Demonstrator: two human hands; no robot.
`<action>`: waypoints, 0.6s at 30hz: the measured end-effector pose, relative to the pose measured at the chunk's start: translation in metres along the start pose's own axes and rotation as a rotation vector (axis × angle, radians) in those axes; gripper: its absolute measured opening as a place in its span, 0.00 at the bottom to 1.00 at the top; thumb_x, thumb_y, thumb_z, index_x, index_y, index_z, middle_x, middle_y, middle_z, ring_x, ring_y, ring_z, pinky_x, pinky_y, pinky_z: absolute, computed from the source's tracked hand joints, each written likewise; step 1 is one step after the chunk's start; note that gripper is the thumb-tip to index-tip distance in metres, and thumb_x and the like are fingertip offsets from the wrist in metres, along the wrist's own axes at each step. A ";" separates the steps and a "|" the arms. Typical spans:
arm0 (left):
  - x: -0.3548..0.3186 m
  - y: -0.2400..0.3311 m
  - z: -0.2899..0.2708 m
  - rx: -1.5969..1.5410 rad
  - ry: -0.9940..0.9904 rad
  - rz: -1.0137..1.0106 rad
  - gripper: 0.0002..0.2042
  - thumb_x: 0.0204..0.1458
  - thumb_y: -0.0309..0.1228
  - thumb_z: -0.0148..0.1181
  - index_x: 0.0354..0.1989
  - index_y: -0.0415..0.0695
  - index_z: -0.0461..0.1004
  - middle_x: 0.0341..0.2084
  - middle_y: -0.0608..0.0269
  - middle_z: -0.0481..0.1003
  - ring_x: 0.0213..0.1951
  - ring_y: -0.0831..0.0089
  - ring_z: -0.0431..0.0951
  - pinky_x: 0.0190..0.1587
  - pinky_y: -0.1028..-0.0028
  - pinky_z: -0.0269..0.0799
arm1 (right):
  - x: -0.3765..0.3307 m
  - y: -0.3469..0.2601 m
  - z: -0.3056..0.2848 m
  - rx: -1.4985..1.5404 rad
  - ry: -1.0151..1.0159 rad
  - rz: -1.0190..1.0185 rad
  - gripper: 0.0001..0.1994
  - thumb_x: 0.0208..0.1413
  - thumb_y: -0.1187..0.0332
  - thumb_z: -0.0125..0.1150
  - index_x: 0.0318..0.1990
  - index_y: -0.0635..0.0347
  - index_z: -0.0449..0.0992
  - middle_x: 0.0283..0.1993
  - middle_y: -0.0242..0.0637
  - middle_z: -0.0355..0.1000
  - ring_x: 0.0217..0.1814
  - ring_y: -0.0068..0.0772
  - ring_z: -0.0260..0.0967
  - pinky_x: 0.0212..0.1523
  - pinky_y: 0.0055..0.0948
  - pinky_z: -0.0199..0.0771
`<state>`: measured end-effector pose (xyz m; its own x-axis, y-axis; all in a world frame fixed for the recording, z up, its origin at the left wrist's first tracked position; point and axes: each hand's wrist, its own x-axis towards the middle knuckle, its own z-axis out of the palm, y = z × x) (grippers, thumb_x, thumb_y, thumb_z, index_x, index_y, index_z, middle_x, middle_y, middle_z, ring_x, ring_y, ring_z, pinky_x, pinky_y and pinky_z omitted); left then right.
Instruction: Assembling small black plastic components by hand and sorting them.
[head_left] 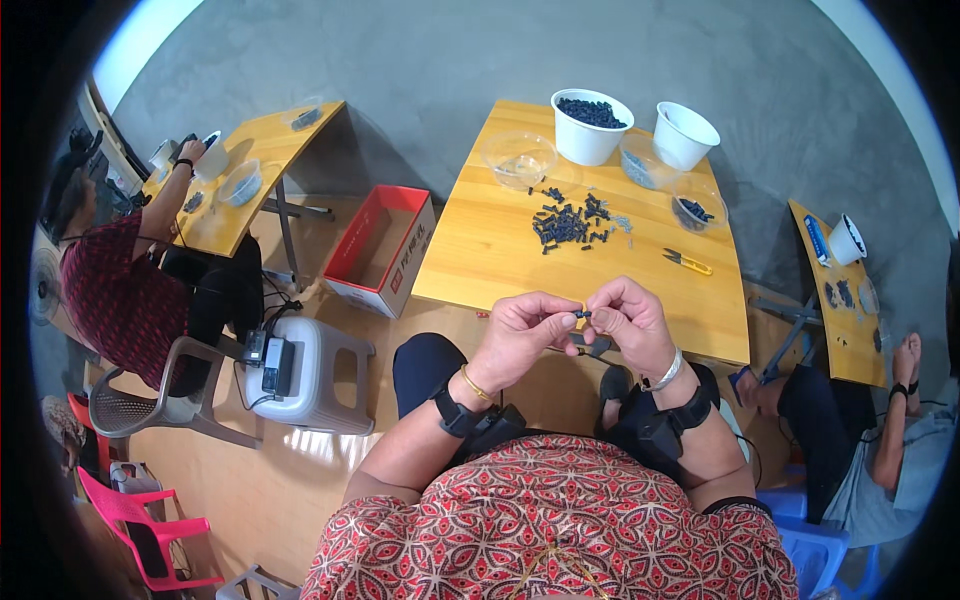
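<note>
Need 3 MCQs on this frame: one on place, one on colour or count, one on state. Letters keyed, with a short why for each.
1. Where do the yellow-handled snips lie?
A. on the wooden table, right of the pile of small dark parts
B. in the red box
C. on the grey stool

2. How many white tubs stand at the table's far edge?
A. one
B. two
C. four

3. How is the small dark part held?
A. lying on the table
B. pinched between left hand and right hand
C. dropped in a bowl

Key: 1 A, snips rest beside the pile; 2 B, a full tub and an empty tub; 3 B, both hands' fingertips meet on it.

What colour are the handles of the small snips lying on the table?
Yellow: the snips lie on the wooden table, seen in the head view.
</note>
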<state>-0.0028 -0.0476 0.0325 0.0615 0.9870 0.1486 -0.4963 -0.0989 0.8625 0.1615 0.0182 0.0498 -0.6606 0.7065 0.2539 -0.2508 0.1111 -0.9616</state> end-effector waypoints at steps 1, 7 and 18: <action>0.000 0.001 0.001 0.006 0.002 -0.009 0.08 0.51 0.22 0.53 0.39 0.35 0.71 0.29 0.57 0.75 0.26 0.74 0.75 0.30 0.78 0.74 | 0.000 0.001 -0.001 -0.011 0.002 -0.007 0.02 0.53 0.75 0.52 0.33 0.63 0.66 0.27 0.30 0.65 0.26 0.18 0.66 0.27 0.16 0.68; 0.003 -0.002 -0.002 0.001 0.003 -0.058 0.07 0.51 0.22 0.52 0.38 0.34 0.71 0.28 0.56 0.75 0.25 0.74 0.75 0.30 0.78 0.74 | -0.003 0.001 0.002 -0.080 0.025 -0.035 0.01 0.52 0.78 0.51 0.31 0.63 0.66 0.26 0.30 0.66 0.26 0.17 0.66 0.27 0.15 0.66; 0.003 -0.005 0.001 0.085 0.027 -0.042 0.06 0.51 0.21 0.51 0.35 0.33 0.72 0.28 0.54 0.75 0.26 0.72 0.76 0.28 0.76 0.76 | -0.003 -0.001 0.005 -0.304 0.057 -0.046 0.03 0.50 0.80 0.52 0.27 0.63 0.67 0.22 0.28 0.66 0.22 0.14 0.64 0.22 0.14 0.63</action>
<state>0.0011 -0.0438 0.0289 0.0570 0.9934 0.0998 -0.4182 -0.0670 0.9059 0.1602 0.0125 0.0507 -0.6107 0.7330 0.2995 -0.0507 0.3413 -0.9386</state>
